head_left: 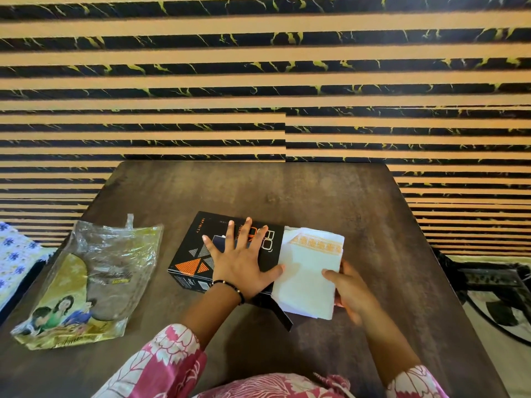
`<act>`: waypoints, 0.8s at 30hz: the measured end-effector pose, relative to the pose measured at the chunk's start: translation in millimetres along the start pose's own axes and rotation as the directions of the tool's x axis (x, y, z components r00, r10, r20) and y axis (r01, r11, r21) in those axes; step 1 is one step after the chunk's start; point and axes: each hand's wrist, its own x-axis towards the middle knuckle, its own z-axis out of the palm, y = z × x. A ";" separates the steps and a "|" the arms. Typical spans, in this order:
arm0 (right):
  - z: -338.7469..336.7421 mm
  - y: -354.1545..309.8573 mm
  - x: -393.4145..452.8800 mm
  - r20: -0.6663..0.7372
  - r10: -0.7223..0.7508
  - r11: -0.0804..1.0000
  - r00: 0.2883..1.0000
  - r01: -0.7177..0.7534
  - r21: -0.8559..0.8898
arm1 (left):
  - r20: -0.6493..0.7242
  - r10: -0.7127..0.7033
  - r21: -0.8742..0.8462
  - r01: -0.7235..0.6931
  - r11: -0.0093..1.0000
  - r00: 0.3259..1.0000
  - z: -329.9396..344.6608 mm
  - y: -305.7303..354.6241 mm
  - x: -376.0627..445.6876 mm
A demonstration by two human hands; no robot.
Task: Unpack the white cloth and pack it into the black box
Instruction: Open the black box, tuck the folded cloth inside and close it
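The black box [189, 254] with orange triangles lies on its side in the middle of the table. My left hand [240, 261] rests flat on its top with the fingers spread. A folded white cloth [309, 271] with an orange patterned border sticks out of the box's right end. My right hand [352, 291] grips the cloth at its near right edge. A black flap [283, 314] of the box hangs open below the cloth.
An empty clear and yellow plastic wrapper [94, 282] lies on the left of the dark wooden table [287, 191]. A floral fabric [14, 254] sits off the table's left edge. A striped wall stands behind, and a dark object [494, 285] lies on the floor at right.
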 end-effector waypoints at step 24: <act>43.7 17.4 13.5 -0.279 -0.133 0.991 0.951 0.131 -0.026 | -0.015 -0.021 -0.005 0.021 1.000 1.000 1.3 -0.3 2.5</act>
